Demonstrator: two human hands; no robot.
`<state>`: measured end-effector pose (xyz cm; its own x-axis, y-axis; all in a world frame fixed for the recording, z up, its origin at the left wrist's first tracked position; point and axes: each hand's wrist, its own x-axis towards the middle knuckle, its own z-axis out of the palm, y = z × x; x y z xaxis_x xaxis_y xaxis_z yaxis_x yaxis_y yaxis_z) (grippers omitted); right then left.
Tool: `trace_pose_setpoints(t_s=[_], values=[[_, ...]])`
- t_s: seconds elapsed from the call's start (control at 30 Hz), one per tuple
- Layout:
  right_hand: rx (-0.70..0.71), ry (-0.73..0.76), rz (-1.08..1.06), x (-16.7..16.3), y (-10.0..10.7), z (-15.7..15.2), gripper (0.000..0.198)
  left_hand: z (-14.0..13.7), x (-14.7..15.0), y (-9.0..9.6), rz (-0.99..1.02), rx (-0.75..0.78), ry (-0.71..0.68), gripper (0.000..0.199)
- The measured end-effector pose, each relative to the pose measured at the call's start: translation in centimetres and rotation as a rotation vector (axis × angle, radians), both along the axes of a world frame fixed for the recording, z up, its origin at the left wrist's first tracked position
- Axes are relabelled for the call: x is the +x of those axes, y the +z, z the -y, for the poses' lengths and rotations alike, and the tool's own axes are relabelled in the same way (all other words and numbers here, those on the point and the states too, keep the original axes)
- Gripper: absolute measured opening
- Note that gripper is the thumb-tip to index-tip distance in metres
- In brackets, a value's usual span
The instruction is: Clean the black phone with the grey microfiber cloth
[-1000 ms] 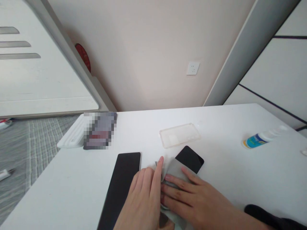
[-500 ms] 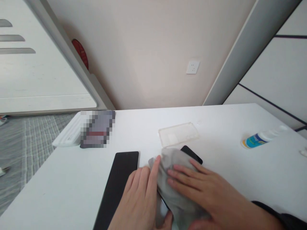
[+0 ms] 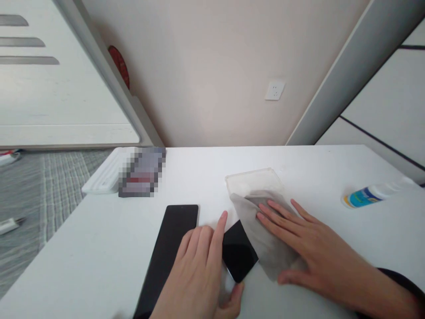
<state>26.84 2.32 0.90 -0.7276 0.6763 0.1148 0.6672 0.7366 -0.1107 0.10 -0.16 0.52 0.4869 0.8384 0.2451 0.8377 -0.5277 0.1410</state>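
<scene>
A: Item one, landmark?
B: Small black phone (image 3: 238, 256), lying flat on the white table (image 3: 318, 168), near its front edge. All positions are taken from it

A: Item two, cloth?
B: Grey cloth (image 3: 265, 230), draped over the phone's far right part, its far corner reaching onto the clear case (image 3: 253, 180) beyond the phone. Only the phone's near left portion is uncovered

A: Item three, right hand?
B: Right hand (image 3: 305, 250), flat on the cloth to the right of the phone's exposed part, fingers extended and slightly fanned, palm down, pressing the fabric. It pinches nothing. A dark sleeve shows at the wrist

A: Item four, left hand?
B: Left hand (image 3: 202, 270), directly left of the phone. The index finger is extended along the phone's left edge, the other fingers are curled, and the thumb tip sits at the phone's near corner. It braces the phone from the side rather than lifting it

A: Remaining stock?
B: Large black device (image 3: 172, 239), flat, left of the phone, partly under the left hand. A white tray (image 3: 104, 179) and a blurred-out object (image 3: 142, 172) lie far left and beyond. A blue-labelled bottle (image 3: 363, 196) lies on its side, well apart to the right. A wall socket (image 3: 275, 90) sits on the wall beyond
</scene>
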Motion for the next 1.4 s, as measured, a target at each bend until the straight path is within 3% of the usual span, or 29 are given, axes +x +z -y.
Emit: trace_pose_setpoints(t_s=[0.13, 0.2, 0.33, 0.4, 0.5, 0.53, 0.7, 0.77, 0.9, 1.0, 1.07, 1.2, 1.23, 1.3, 1.4], values=[[0.008, 0.327, -0.024, -0.9, -0.7, 0.6, 0.075, 0.0, 0.2, -0.1, 0.013, -0.015, -0.007, 0.105], [-0.044, 0.286, -0.008, -0.3, -0.7, 0.3, 0.079, 0.1, 0.2, -0.1, 0.010, -0.023, -0.005, 0.104], [-0.041, -0.022, 0.016, 0.9, -0.3, -0.4, 0.102, 0.1, 0.3, -0.1, 0.016, -0.039, 0.019, 0.102], [-0.035, 0.031, 0.014, 0.1, -0.4, 0.2, 0.103, 0.1, 0.3, -0.1, 0.037, -0.045, 0.019, 0.101], [-0.050, 0.271, -0.004, -1.5, -0.6, 0.9, 0.082, 0.1, 0.3, 0.0, 0.053, -0.057, 0.013, 0.100], [-0.058, 0.290, -0.007, -1.6, -0.6, 0.8, 0.079, 0.1, 0.3, 0.1, 0.054, -0.067, 0.013, 0.100], [-0.017, -0.056, -0.022, -0.1, -0.4, -0.2, 0.103, 0.2, 0.3, 0.7, 0.046, -0.101, 0.016, 0.100], [-0.017, 0.030, -0.040, -0.6, -0.7, 0.3, 0.101, 0.2, 0.3, 0.7, 0.052, -0.098, 0.010, 0.099], [-0.043, 0.276, -0.054, -3.2, -1.5, 2.0, 0.065, 0.2, 0.3, 0.3, 0.082, -0.094, 0.016, 0.101], [-0.096, 0.308, -0.049, -3.3, -1.3, 1.8, 0.068, 0.1, 0.4, 0.2, 0.077, -0.112, 0.011, 0.100], [-0.116, 0.263, -0.039, -2.0, -0.8, 0.9, 0.083, 0.1, 0.5, 0.3, 0.066, -0.123, 0.006, 0.097], [-0.033, -0.061, -0.037, 0.5, -0.6, -0.1, 0.091, 0.1, 0.6, 0.5, 0.061, -0.108, 0.028, 0.094], [-0.026, -0.084, -0.047, 0.5, -0.7, 0.1, 0.096, 0.1, 0.5, 0.5, 0.060, -0.103, 0.027, 0.095], [-0.047, 0.020, -0.081, -0.4, -1.1, 0.8, 0.100, 0.0, 0.3, 0.5, 0.053, -0.090, 0.011, 0.097], [-0.108, 0.260, -0.104, -1.8, -1.1, 1.4, 0.079, -0.1, 0.0, 0.5, 0.032, -0.048, -0.024, 0.097]])
